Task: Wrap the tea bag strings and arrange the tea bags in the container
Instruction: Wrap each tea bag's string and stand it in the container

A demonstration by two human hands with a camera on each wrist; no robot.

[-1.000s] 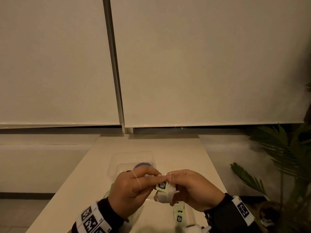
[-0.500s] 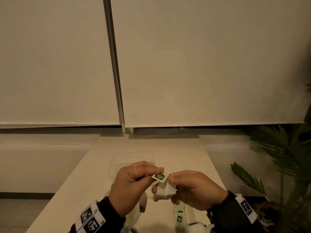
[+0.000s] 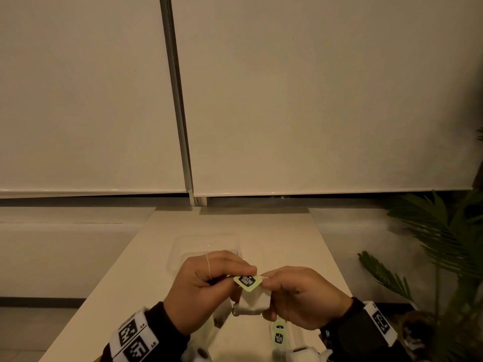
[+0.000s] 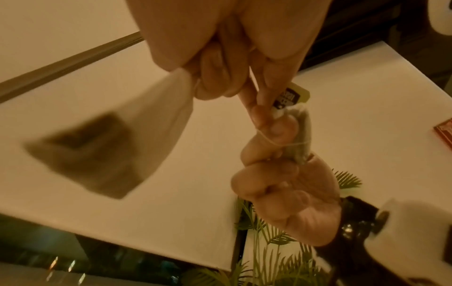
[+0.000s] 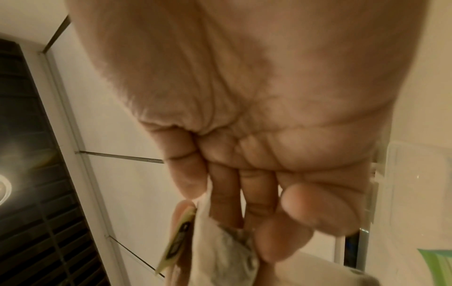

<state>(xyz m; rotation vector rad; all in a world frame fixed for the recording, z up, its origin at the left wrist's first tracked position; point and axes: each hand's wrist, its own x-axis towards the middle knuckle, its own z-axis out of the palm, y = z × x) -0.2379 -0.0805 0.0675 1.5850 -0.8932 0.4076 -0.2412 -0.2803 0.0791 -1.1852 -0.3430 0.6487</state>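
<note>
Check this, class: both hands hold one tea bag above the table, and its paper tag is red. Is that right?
Not quite. The tag is pale green with a black label, as the head view shows. The left hand and right hand do hold one tea bag above the table.

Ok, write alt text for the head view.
Two hands work a white tea bag above a pale table: the left hand pinches its green tag, the right hand grips the bag. A clear container sits behind.
</note>
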